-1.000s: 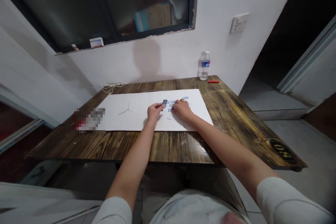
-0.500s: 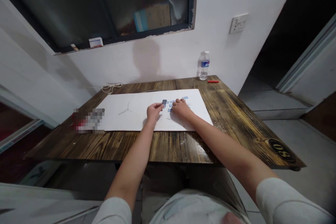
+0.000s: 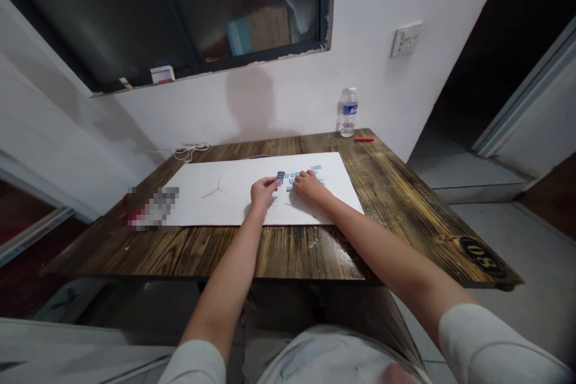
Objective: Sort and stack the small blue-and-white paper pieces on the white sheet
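Note:
My left hand (image 3: 263, 193) pinches a small dark rectangular piece with pale bars (image 3: 281, 175) between thumb and fingers, just above a white board (image 3: 238, 204). Small blue rectangular pieces (image 3: 317, 167) lie scattered on the board's right half, too small to name exactly. Over them rests my right hand (image 3: 309, 186), its fingers bent down and drawn together. What those fingertips hold, if anything, is hidden. Thin dark lines (image 3: 218, 188) mark the board's left half, and a short dark line (image 3: 288, 204) shows between my hands.
The board lies on a dark wooden table (image 3: 207, 252). At the back right stands a water bottle (image 3: 348, 113) near a red stick-like object (image 3: 364, 139). A coiled white cord (image 3: 191, 150) lies at the back left. Beyond rises a wall with a socket (image 3: 406, 40).
Both hands hold nearly the same places, the left one still pinching the dark piece. My right fingers have shifted very slightly over the blue pieces. The view has moved a little.

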The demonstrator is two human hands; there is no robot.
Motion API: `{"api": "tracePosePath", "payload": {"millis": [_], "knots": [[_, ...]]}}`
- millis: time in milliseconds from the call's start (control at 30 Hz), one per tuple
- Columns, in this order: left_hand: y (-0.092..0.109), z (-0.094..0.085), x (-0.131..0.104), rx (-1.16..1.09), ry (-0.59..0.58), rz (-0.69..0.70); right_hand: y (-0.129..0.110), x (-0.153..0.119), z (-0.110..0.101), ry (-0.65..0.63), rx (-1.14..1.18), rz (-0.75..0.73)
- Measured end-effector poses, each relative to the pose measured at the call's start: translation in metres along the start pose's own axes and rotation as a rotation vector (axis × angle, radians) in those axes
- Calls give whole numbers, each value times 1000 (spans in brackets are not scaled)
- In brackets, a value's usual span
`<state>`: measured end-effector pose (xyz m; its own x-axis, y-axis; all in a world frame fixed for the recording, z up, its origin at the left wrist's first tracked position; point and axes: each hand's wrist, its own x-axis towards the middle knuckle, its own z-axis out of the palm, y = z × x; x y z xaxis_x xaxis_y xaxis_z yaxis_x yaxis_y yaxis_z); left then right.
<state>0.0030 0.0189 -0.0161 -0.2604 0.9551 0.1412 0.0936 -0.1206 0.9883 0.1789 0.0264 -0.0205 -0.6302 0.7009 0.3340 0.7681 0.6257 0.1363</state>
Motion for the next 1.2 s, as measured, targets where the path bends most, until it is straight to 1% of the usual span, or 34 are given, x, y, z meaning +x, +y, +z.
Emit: {"api": "tracePosePath", "payload": {"millis": [167,300,400,467,567,700,833,967,1200], "knots": [[-1,0,0,4,-2,5,-1,0,-5,-1,12,37],[-1,0,1,2,-10,9,0,1,-6,19,67,166],[-1,0,1,4,-12,5,1,2,-5,37,144,260],[0,0,1,2,-8,3,1,1,-3,58,215,294],[1,0,1,0,-3,3,2,1,-1,133,342,331],[2,0,0,2,1,-10,3,0,3,260,508,323],[2,-1,0,6,8,-10,4,-2,5,277,544,289],[0,-1,0,2,12,-3,4,-2,6,286,542,318],[-4,-2,4,-25,19,-51,5,-2,10,407,726,272]]}}
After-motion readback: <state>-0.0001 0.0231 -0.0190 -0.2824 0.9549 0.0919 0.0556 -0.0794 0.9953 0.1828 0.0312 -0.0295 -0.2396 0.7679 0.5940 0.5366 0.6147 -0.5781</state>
